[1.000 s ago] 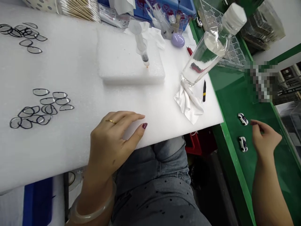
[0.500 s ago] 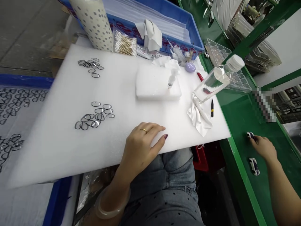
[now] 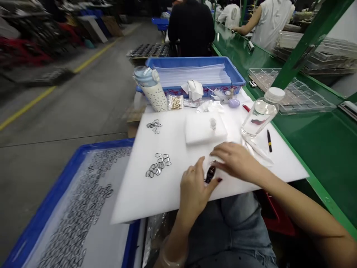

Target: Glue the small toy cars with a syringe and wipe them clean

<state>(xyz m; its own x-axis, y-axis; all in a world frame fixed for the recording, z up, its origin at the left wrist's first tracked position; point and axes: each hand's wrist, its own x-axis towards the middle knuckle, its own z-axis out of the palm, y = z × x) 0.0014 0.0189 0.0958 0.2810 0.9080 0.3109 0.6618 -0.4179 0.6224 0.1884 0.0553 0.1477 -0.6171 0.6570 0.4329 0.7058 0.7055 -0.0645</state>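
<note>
Near edge of a white desk (image 3: pixel 139 193): dark shiny piece (image 3: pixel 211 174) between left hand (image 3: pixel 193 186), with fingers wide around it, and right hand (image 3: pixel 234 158), with grip too blurred to tell. Probably light, stiff, slippery; best pinched by the sides.

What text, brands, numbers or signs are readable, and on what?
No legible text anywhere.
Blue tray behind the cotton swabs: red markings, too blurred to read.
Packet beside the cotton swabs: any print too small to read.
Clear bottle: red-and-dark patch, no letters discernible.
Dark item between left hand and right hand: too blurred for any marking.
</note>
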